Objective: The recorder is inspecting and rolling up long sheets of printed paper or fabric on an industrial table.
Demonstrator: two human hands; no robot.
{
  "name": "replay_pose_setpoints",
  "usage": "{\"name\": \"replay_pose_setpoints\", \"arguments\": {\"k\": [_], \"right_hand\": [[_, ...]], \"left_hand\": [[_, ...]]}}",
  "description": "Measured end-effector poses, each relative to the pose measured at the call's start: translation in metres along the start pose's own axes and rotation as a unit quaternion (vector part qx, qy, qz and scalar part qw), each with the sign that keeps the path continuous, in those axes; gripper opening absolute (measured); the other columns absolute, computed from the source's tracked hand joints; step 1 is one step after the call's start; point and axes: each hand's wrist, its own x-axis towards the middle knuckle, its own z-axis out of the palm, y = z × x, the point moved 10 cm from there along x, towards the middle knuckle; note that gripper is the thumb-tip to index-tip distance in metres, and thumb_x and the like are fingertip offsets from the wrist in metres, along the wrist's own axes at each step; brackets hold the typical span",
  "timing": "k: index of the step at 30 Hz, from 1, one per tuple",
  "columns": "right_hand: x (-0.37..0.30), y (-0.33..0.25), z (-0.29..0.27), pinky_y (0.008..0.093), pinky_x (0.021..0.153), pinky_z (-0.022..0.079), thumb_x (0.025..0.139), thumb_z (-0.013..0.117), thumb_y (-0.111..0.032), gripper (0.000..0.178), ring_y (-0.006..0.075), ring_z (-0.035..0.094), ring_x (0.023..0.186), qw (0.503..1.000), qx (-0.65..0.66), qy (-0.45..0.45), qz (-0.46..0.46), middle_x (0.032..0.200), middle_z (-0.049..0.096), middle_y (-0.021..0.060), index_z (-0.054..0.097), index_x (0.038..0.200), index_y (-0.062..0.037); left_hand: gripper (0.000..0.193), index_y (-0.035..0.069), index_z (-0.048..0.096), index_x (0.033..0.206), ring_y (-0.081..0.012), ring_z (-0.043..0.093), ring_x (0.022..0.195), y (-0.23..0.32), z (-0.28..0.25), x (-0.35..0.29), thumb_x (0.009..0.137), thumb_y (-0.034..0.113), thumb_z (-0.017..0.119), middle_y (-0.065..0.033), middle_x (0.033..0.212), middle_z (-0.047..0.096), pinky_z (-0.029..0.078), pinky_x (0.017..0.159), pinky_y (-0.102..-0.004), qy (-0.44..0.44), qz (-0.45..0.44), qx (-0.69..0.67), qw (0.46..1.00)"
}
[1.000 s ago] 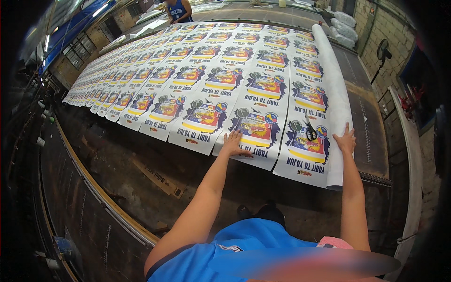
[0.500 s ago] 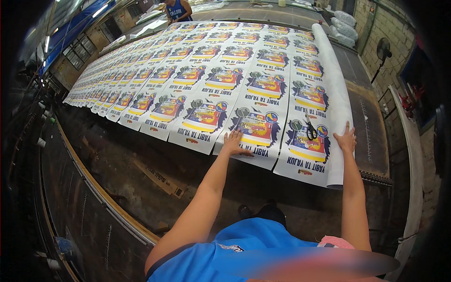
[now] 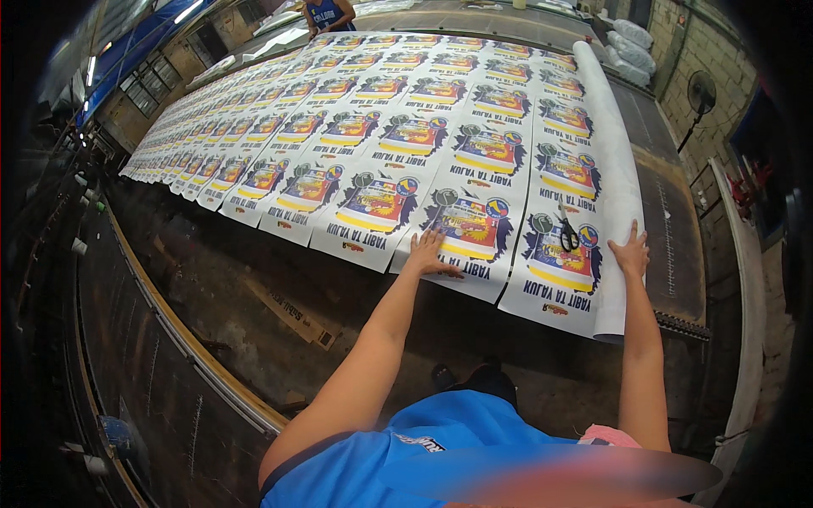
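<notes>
Printed sheets point(image 3: 389, 254) with repeated colourful emblems lie in long strips side by side on a long table. My left hand point(image 3: 432, 256) rests flat on the near end of a strip, fingers spread. My right hand point(image 3: 629, 251), its fingers also apart, touches the outer side of a long white roll point(image 3: 614, 178) that runs along the right edge of the sheets. Black-handled scissors point(image 3: 569, 236) lie on the rightmost strip, between my hands and held by neither.
Beyond the far end of the sheets stands a person in a blue sleeveless top point(image 3: 329, 15). A dark table edge point(image 3: 677, 254) lies right of the roll, near a standing fan point(image 3: 699, 97). White bags point(image 3: 631, 51) are stacked behind. Another long table point(image 3: 161, 381) stands left; cardboard point(image 3: 296, 317) lies below.
The view has shifted slightly, so the sheets and roll appear a little farther right. Both hands stay at nearly the same places on the strip and the roll.
</notes>
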Motion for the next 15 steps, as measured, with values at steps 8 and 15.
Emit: {"name": "replay_pose_setpoints", "arguments": {"k": [8,15], "right_hand": [[-0.0004,0.0001,-0.0004,0.0604,0.100,0.047,0.076,0.074,-0.059,0.107,0.0462,0.051,0.129,1.000,-0.002,0.005,0.000,0.161,0.029,0.0193,0.014,0.161,-0.0346],[-0.0008,-0.0001,-0.0010,0.0605,0.099,0.048,0.077,0.074,-0.058,0.106,0.0463,0.051,0.129,1.000,0.004,0.013,-0.007,0.160,0.030,0.0198,0.015,0.161,-0.0342]], "left_hand": [[0.142,0.012,0.020,0.161,-0.0292,0.006,0.156,0.0019,-0.0005,0.0002,0.053,0.093,0.065,-0.0083,0.169,0.012,0.000,0.123,-0.0562,0.009,0.002,-0.010,1.000],[0.142,0.011,0.021,0.161,-0.0296,0.007,0.156,0.0003,-0.0004,-0.0010,0.054,0.093,0.065,-0.0088,0.169,0.013,0.000,0.123,-0.0562,0.013,-0.001,-0.001,1.000]]}}
